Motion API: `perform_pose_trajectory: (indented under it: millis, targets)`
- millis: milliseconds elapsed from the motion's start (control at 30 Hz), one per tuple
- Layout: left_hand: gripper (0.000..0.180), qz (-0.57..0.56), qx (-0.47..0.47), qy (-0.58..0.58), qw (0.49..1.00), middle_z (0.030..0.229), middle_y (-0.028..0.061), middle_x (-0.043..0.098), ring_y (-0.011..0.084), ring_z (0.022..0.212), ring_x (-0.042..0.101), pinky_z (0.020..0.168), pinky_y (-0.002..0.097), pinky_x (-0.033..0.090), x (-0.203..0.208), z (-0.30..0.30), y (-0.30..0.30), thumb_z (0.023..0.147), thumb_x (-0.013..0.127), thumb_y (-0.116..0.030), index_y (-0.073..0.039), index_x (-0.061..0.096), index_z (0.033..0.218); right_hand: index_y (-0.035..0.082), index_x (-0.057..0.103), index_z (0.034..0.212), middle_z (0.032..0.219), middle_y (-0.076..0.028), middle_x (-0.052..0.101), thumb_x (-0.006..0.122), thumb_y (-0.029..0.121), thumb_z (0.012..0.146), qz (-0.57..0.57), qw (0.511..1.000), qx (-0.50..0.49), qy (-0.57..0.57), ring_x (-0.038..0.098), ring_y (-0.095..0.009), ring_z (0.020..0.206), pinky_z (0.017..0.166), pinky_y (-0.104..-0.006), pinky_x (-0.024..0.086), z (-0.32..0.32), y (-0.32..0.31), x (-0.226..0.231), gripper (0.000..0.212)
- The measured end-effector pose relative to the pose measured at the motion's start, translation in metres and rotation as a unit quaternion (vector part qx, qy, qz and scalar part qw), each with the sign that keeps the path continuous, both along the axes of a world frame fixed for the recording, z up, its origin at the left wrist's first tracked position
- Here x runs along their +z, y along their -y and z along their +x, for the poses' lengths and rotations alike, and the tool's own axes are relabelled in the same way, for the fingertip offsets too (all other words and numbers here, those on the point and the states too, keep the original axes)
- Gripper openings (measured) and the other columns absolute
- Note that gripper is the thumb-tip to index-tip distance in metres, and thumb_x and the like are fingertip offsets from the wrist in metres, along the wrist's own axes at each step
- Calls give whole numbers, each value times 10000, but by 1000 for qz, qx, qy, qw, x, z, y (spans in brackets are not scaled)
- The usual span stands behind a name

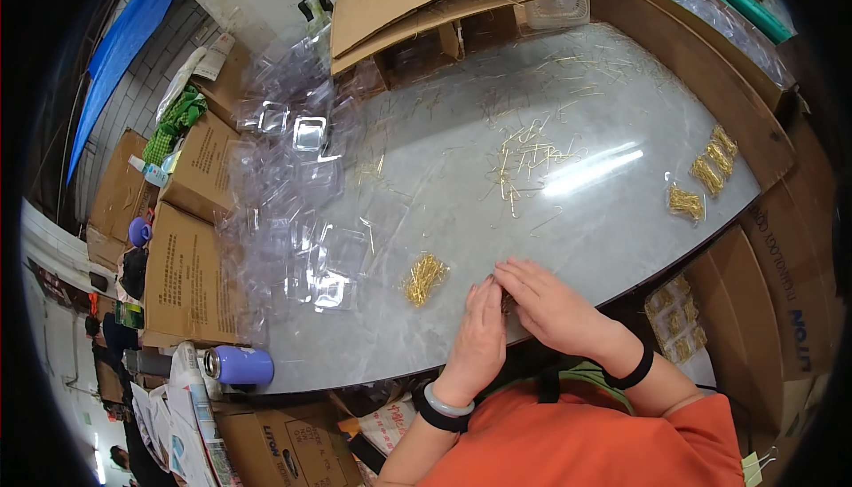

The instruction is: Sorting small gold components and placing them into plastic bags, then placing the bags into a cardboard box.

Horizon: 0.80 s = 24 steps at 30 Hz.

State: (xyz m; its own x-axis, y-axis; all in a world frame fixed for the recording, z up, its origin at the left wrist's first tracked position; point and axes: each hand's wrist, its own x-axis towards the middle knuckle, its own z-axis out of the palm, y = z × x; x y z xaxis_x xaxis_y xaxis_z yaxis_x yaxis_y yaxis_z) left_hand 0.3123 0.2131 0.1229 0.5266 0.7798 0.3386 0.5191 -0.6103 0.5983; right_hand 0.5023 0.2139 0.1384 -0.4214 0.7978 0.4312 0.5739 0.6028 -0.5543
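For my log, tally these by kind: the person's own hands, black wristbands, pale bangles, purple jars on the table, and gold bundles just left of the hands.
Left hand and right hand: 2
Black wristbands: 2
Pale bangle: 1
Purple jar: 1
Gold bundle: 1
Total: 7

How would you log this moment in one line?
left hand, right hand: cupped close together, contents mostly hidden | left of hands: gold wire bundle | farther off: loose gold wire hooks | far left: clear plastic trays
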Motion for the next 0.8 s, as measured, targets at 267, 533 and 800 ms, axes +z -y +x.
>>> perform_pose_trajectory:
  millis: [267,533,800]
  targets:
    - [780,-96,35,47,994,1563,308,307,462,1457,329,1204,468,308,12,3,4,880,505,87,71,144,1571,-16,615,1252,1286,-144,588,592,79,856,48,992,-94,66,562,-326,1219,1048,-433,465,-13,13,-8,408]
    - [794,-80,39,63,994,1585,270,286,428,1463,324,1198,456,301,12,-13,8,863,614,34,42,237,1562,14,619,1256,1315,-126,577,659,95,858,46,995,-66,50,532,-331,1255,1085,-446,422,-7,7,1,408]
    - [313,-7,169,-51,984,1123,165,625,359,1034,610,882,426,491,24,-25,15,837,775,-96,-1,677,1119,12,625,1229,1286,-129,585,634,97,876,24,998,4,61,539,-331,1237,1064,-448,433,1,5,0,363]
